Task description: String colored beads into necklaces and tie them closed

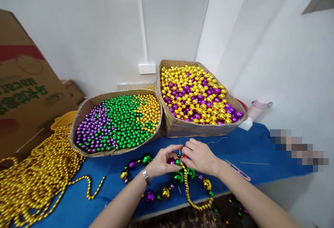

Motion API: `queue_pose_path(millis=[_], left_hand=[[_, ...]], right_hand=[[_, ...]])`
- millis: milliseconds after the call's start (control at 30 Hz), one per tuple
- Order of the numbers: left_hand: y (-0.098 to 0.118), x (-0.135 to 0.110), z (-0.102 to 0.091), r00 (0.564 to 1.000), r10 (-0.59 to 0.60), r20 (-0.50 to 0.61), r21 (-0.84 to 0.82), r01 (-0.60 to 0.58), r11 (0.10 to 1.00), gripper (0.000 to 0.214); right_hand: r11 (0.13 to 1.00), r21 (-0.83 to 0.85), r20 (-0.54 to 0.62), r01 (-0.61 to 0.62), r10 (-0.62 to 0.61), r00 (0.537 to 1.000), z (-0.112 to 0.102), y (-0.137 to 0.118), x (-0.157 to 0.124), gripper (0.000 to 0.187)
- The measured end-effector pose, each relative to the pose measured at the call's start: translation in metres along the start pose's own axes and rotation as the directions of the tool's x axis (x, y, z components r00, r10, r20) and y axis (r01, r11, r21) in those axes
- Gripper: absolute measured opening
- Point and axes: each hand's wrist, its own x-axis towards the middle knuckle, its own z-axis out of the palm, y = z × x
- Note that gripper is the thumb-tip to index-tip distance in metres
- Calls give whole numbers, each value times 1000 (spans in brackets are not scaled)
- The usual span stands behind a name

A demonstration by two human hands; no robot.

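Note:
My left hand (163,160) and my right hand (199,156) meet over the blue cloth (247,148), fingers pinched together. Between them is a purple bead (171,160) and a small red piece (185,156) on a bead necklace (167,186) of large green, gold and purple beads. The necklace lies in a loop below my hands. A thin gold bead strand (190,196) hangs from it toward the table edge. A metal bracelet is on my left wrist.
A cardboard box of purple, green and gold beads (117,122) sits behind my hands, and a second box of larger gold and purple beads (198,96) at its right. A heap of gold bead strands (33,176) fills the left. Pink-handled scissors (238,170) lie right.

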Motion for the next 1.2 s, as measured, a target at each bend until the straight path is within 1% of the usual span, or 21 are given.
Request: queue_pose_path(millis=[233,433,533,633,667,733,800,833,867,900,933,967,1033,1067,1133,1200], left_hand=[[2,0,1,1000,10,5,6,-10,1000,70],[4,0,3,1000,13,16,35,-13,999,68],[7,0,5,999,34,11,95,-34,995,66],[15,-1,8,995,95,9,208,-95,974,63],[20,-1,9,993,122,8,251,-120,961,62],[31,1,12,984,179,-1,323,-169,931,60],[46,4,15,970,244,-19,355,-222,908,60],[53,7,17,961,274,-31,353,-246,903,60],[61,9,19,953,301,-41,343,-269,900,60],[69,12,21,945,325,-50,326,-292,899,60],[77,15,23,937,344,-59,308,-311,899,59],[84,17,24,930,360,-70,293,-326,899,59],[99,22,25,914,393,-101,274,-354,894,59],[105,24,25,901,416,-126,266,-373,889,60],[118,28,23,859,478,-183,249,-430,868,61],[128,31,22,809,546,-217,243,-497,833,61]], right_hand=[[1000,-1,4,-5,5,1000,-1,0,-2,27],[998,58,-3,-38,38,999,-4,-1,-6,25],[990,124,-17,-71,73,997,-9,0,-11,26],[971,208,-44,-119,131,990,-17,3,-22,26],[953,261,-56,-152,172,983,-18,4,-28,24],[877,413,-66,-246,298,952,-19,3,-41,21],[742,581,-24,-334,426,904,-15,-3,-53,23],[657,663,20,-360,465,885,-13,-8,-57,28],[572,732,70,-369,476,877,-10,-13,-61,36],[503,782,117,-368,462,879,-7,-19,-63,43],[427,827,159,-365,446,881,-5,-24,-65,45],[369,856,188,-363,432,882,-5,-29,-66,41],[331,870,199,-366,442,874,-10,-34,-67,28],[328,869,191,-369,467,864,-17,-34,-67,26],[317,872,164,-373,529,833,-36,-30,-69,28],[279,901,104,-332,605,789,-65,-23,-69,31]])
